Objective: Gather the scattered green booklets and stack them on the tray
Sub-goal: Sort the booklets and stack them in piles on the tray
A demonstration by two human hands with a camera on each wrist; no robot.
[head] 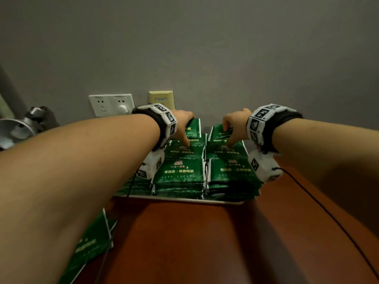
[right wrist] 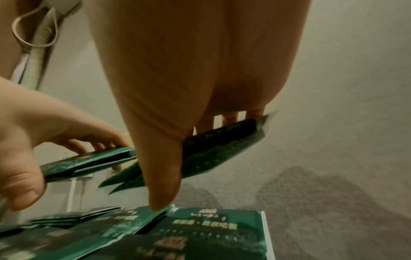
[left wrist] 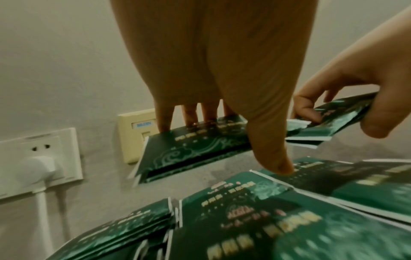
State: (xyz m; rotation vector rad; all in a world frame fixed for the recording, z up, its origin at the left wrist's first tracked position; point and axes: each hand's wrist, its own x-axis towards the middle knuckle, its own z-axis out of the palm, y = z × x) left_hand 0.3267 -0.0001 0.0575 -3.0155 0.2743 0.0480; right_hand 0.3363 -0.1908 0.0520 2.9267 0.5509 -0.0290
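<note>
Green booklets lie in several stacks (head: 180, 173) on a metal tray (head: 180, 198) against the wall. My left hand (head: 185, 132) is over the far left of the tray and holds one green booklet (left wrist: 189, 149) tilted in the air, fingers behind its far edge, thumb (left wrist: 273, 158) in front with its tip down on the stack below. My right hand (head: 228, 133) holds another green booklet (right wrist: 218, 149) the same way over the far right stack. More loose booklets (head: 92, 242) lie on the table at the near left, partly hidden by my left arm.
The tray sits on a red-brown wooden table (head: 205, 242) pushed up to a grey wall. A white socket plate (head: 111, 104) with a plug and a cream plate (head: 161, 99) are on the wall behind. A metal object (head: 20, 128) stands far left. A black cable (head: 328, 212) trails right.
</note>
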